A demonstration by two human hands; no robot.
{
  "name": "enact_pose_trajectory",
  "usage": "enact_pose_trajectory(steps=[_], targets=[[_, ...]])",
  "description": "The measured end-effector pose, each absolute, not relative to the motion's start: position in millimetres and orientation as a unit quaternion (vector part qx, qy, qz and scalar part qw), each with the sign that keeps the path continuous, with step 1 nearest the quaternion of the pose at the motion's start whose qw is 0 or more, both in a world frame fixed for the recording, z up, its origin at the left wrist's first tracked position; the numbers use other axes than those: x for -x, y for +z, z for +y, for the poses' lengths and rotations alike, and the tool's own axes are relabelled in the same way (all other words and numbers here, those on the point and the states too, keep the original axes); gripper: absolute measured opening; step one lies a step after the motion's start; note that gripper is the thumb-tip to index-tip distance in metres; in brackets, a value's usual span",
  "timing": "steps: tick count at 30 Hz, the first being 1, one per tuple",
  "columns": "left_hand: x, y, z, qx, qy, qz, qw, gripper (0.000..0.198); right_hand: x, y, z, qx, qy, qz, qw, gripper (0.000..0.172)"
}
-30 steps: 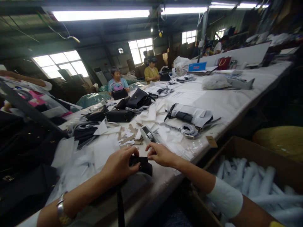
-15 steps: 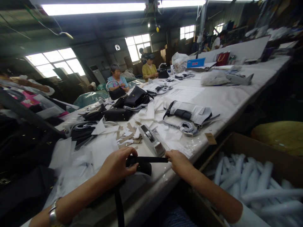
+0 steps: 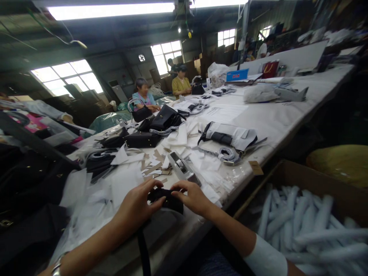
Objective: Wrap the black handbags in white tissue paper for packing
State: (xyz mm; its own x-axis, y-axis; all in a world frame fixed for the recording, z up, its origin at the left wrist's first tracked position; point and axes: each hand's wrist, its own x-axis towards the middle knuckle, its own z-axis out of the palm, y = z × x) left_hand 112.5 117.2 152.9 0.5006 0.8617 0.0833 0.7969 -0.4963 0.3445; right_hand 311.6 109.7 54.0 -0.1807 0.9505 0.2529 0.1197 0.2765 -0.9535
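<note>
My left hand is closed on a black strap, thumb and fingers curled round a black bundle at the table's near edge. A length of the strap hangs below it. My right hand pinches at the right side of the same bundle, close to the left fingertips. Part of a black leather piece shows under the right fingers, with pale material beneath. The fingers hide how the strap lies. Just beyond the hands stands a grey tape dispenser.
Paper and card scraps lie beyond my left hand. Several black bags and a partly wrapped bag are on the white table. A carton of white rolls stands at right. Co-workers sit across.
My right hand has moved left to the bundle beside my left hand. The strap stretched between the hands half a second ago no longer shows there. My left hand has barely moved.
</note>
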Motion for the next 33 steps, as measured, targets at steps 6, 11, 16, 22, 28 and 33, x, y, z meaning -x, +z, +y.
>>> enact_pose_trajectory(steps=[6, 11, 16, 22, 28, 33], targets=[[-103, 147, 105, -0.793, 0.160, 0.570, 0.145, 0.034, -302, 48, 118, 0.384, 0.510, -0.604, 0.478, 0.009], [-103, 152, 92, -0.744, 0.177, 0.619, 0.178, 0.038, -291, 47, 115, 0.364, 0.545, -0.582, 0.481, 0.014], [-106, 155, 82, -0.731, 0.168, 0.639, 0.171, 0.037, -287, 48, 113, 0.353, 0.565, -0.566, 0.485, 0.018], [-108, 160, 81, -0.732, 0.146, 0.645, 0.164, 0.036, -289, 51, 116, 0.318, 0.594, -0.572, 0.468, 0.016], [-113, 161, 89, -0.716, 0.135, 0.662, 0.175, 0.035, -291, 54, 117, 0.311, 0.614, -0.564, 0.457, 0.015], [-116, 159, 97, -0.655, 0.152, 0.703, 0.232, 0.034, -289, 56, 122, 0.303, 0.655, -0.538, 0.435, 0.021]])
